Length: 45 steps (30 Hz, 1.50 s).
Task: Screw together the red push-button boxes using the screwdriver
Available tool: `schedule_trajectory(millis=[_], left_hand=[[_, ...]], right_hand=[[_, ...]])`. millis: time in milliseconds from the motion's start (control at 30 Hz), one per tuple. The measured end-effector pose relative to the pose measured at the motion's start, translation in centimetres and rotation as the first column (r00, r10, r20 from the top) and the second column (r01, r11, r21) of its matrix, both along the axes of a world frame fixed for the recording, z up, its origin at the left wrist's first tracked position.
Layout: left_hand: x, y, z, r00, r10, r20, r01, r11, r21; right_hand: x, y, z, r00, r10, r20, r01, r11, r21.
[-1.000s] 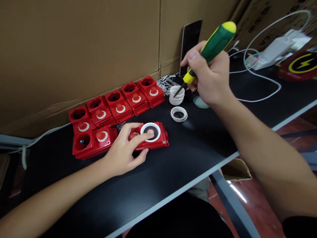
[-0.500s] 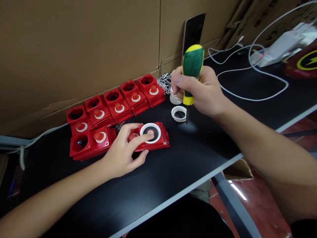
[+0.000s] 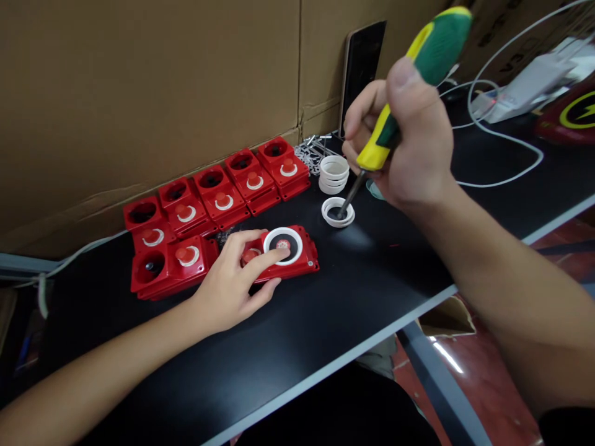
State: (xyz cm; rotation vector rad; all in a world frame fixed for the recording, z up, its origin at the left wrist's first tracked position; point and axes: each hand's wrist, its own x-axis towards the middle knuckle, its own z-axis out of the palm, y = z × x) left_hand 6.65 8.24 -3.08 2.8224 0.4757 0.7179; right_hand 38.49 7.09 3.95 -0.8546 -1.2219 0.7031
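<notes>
My left hand point(image 3: 235, 279) grips a red plastic housing point(image 3: 304, 267) lying on the black table. Its index finger rests on the dark round centre inside the white ring point(image 3: 298, 238) on that housing. In my right hand point(image 3: 418, 133) is a screwdriver point(image 3: 439, 49) with a green and yellow handle, held tilted in the air. The shaft points down and left, and its tip overlaps the low pair of white rings point(image 3: 326, 217) in view; whether it touches them I cannot tell. Behind them stands a taller stack of white rings point(image 3: 333, 179).
Several red housings point(image 3: 223, 214) with red knobs line up along the cardboard wall point(image 3: 186, 74), and another point(image 3: 170, 279) sits left of my hand. Small metal parts point(image 3: 316, 152) lie in a heap behind the rings. A phone point(image 3: 365, 62) leans on the cardboard; white cable point(image 3: 525, 145) loops at right.
My right hand has moved right and toward me, and the screwdriver has gone from nearly upright to leaning, its tip shifting left over the rings. The left hand stays nearly still on the housing.
</notes>
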Motion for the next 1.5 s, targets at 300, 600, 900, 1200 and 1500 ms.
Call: schedule_trajectory(millis=[300,600,900,1200,1500], left_hand=[[-0.1,-0.1,0.0,0.995,0.090,-0.035,-0.088,0.995,0.053],[-0.1,0.0,0.2,0.995,0.083,-0.060,-0.080,0.995,0.051],[-0.3,0.0,0.3,0.994,0.088,-0.072,-0.084,0.995,0.051],[-0.5,0.1,0.2,0.993,0.087,-0.081,-0.086,0.996,0.014],[-0.3,-0.1,0.1,0.992,0.091,-0.085,-0.088,0.995,0.037]], right_hand=[[-1.6,-1.1,-0.8,0.952,0.098,0.290,-0.123,0.990,0.068],[-1.7,-1.8,-0.8,0.891,0.085,0.446,-0.140,0.986,0.093],[-1.4,-1.9,-0.5,0.863,0.077,0.499,-0.150,0.983,0.107],[-1.2,-1.9,-0.1,0.839,0.103,0.535,-0.184,0.978,0.100],[-1.3,-1.8,-0.4,0.845,0.046,0.533,-0.115,0.989,0.098]])
